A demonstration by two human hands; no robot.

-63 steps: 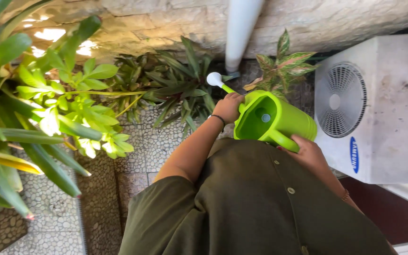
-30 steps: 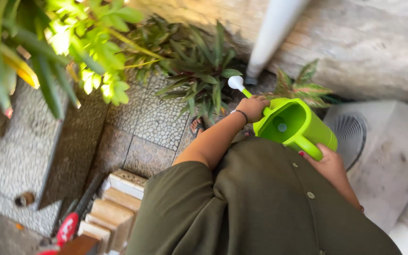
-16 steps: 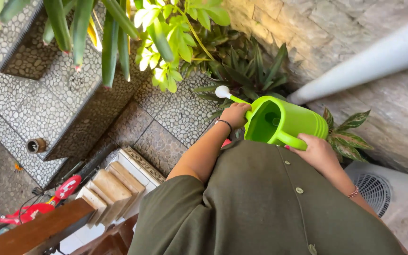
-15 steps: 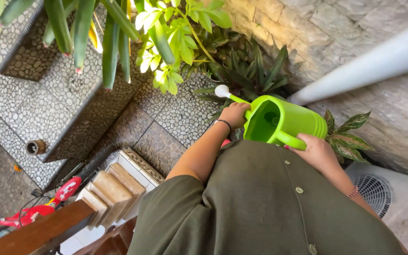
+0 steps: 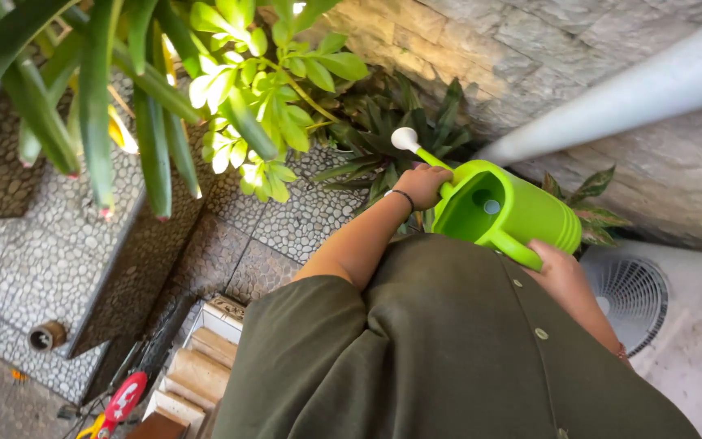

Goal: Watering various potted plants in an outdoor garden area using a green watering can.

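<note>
Watering can tipped over dark-leaved plant

The lime-green watering can (image 5: 507, 213) hangs above the dark-leaved plant (image 5: 383, 138) by the stone wall (image 5: 481, 57). The right hand (image 5: 558, 264) is clamped on its handle; the left hand (image 5: 424, 185) is closed round the spout's base. A gentle tilt, rose (image 5: 405, 139) low over the leaves, would likely limit splashing on the pebble floor (image 5: 286, 219)

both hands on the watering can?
Yes. The left hand grips the green watering can by the base of its spout, and the right hand holds its handle.
</note>
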